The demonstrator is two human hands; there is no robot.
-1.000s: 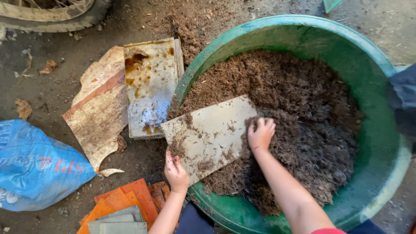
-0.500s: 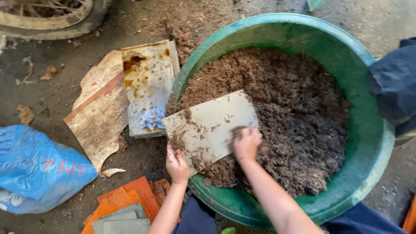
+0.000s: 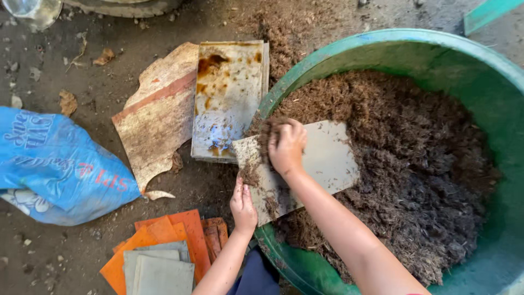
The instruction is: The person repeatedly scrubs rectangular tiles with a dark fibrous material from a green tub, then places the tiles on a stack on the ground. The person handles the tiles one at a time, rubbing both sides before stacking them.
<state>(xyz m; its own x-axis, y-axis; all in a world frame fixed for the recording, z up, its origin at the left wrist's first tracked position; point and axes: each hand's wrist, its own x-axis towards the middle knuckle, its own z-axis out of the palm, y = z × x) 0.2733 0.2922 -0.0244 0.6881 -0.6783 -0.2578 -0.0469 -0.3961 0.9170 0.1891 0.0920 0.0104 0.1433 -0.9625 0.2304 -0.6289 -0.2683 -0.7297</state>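
A large green tub (image 3: 494,65) holds brown fibrous soil mix (image 3: 415,164). A flat grey rectangular tile (image 3: 327,158) rests across the tub's left rim, dusted with soil. My left hand (image 3: 243,206) grips the tile's near left edge. My right hand (image 3: 286,146) lies on top of the tile, fingers curled over a clump of brown fibre at its upper left part.
A rusty stained metal sheet (image 3: 229,98) and a torn brown board (image 3: 158,120) lie on the dirt ground left of the tub. A blue plastic sack (image 3: 54,164) lies at far left. Orange and grey tiles (image 3: 158,257) are stacked near my left arm.
My right hand has moved left across the tile, from its right edge to its upper left, dragging soil along. The view has moved closer. My left hand keeps its grip.
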